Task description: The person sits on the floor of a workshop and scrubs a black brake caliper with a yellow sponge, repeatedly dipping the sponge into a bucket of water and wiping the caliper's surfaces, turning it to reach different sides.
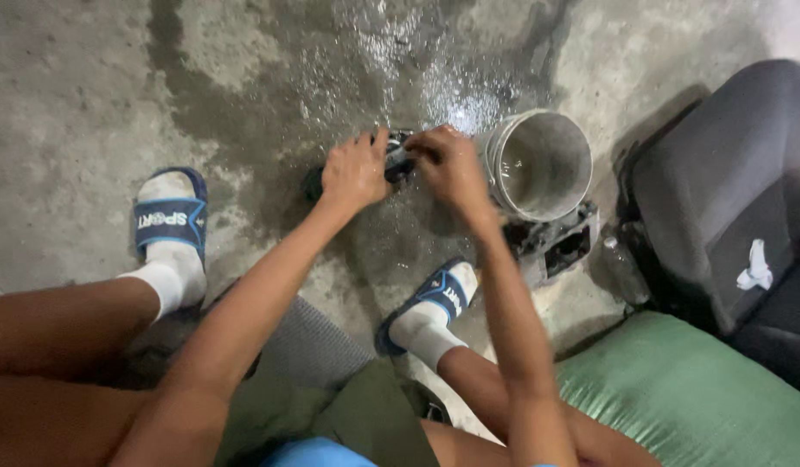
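Both hands meet over a small dark metal part held low above the wet concrete floor. My left hand grips its left side, fingers curled over it. My right hand closes on its right side, thumb and fingers pinching it. Most of the part is hidden between the hands; a dark round bit shows just left of my left hand.
A grey plastic bucket lies tipped beside my right hand, with a dark metal housing under it. A black car seat stands at the right, a green sack below it. My feet wear blue slides.
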Motion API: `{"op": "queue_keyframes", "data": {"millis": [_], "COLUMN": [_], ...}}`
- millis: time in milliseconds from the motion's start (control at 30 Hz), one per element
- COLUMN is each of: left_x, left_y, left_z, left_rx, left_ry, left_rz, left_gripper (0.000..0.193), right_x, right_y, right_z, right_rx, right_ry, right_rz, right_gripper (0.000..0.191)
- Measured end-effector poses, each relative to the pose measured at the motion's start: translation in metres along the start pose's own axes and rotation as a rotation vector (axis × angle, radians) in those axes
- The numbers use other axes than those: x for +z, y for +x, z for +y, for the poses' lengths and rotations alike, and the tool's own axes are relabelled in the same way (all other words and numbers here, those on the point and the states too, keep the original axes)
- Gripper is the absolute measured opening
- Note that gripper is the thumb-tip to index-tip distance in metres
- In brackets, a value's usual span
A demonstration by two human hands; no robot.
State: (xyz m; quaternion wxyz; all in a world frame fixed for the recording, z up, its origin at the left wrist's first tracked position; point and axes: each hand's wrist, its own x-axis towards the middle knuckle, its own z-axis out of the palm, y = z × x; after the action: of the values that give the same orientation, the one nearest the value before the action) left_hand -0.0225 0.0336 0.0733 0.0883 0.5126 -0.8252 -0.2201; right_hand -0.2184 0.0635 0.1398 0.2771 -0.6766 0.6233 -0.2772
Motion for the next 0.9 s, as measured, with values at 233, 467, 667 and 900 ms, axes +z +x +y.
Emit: {"op": "queue_keyframes", "data": {"millis": [233,467,667,900], "left_x": [-0.005,0.0,0.011,0.01], "left_y": [0.002,0.008,0.007,0.008], "left_z": [0.005,0.013,0.021,0.026], "left_rx": [-0.025,-0.037,-0.029,-0.039], "left_ry": [-0.124,-0.113,-0.047,-0.026], "left_rz": [-0.065,-0.097,-0.064,-0.061], "left_gripper": [0.094,0.092,0.085,0.084], "right_x": [0.022,0.057,0.045,0.042], "right_y": [-0.008,-0.021,-0.024,-0.033], "right_z": [0.019,0.042,0.037,0.027], "right_rx": [0.081,-0.01,-0.011,-0.106], "right_ry": [-0.226,-0.15,-0.271,-0.265], "right_rz": [0.218,0.448,0.357,0.303], "right_gripper": [0.016,0.014,0.014,0.027]}}
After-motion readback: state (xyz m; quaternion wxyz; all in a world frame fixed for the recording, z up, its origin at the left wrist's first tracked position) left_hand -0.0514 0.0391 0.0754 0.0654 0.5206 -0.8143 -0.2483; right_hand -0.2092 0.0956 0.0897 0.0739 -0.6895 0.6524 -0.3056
